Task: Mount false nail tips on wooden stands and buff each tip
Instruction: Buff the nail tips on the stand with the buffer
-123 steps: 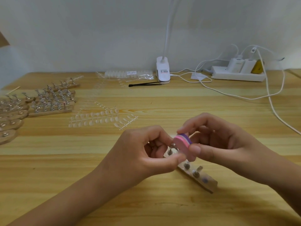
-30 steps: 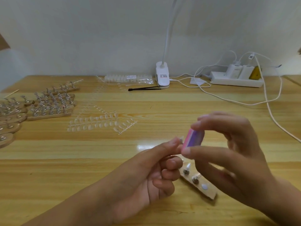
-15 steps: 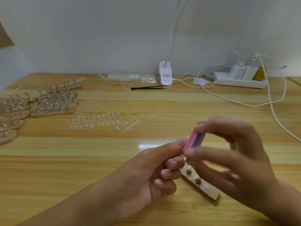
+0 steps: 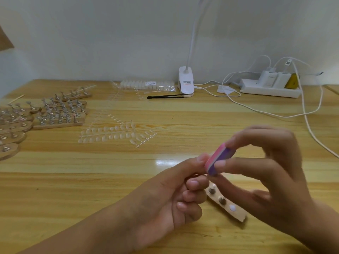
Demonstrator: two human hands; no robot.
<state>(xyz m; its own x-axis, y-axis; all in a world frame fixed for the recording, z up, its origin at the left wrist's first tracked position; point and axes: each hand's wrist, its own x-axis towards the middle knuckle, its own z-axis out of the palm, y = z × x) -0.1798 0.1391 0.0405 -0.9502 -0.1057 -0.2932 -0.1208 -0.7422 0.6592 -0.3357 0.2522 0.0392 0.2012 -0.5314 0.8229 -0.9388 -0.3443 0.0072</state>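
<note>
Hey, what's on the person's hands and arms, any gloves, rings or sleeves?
Nothing worn shows. The left hand and right hand are bare: no gloves, rings or watch. Both forearms are bare to the frame's edge, no sleeves. Nails look short and unpainted.

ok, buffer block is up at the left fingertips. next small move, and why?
Probably a short buffing stroke: the right hand pinches the pink-purple buffer block at the pinched fingertips of the left hand, above the wooden stand. What the left hand pinches is hidden.
</note>
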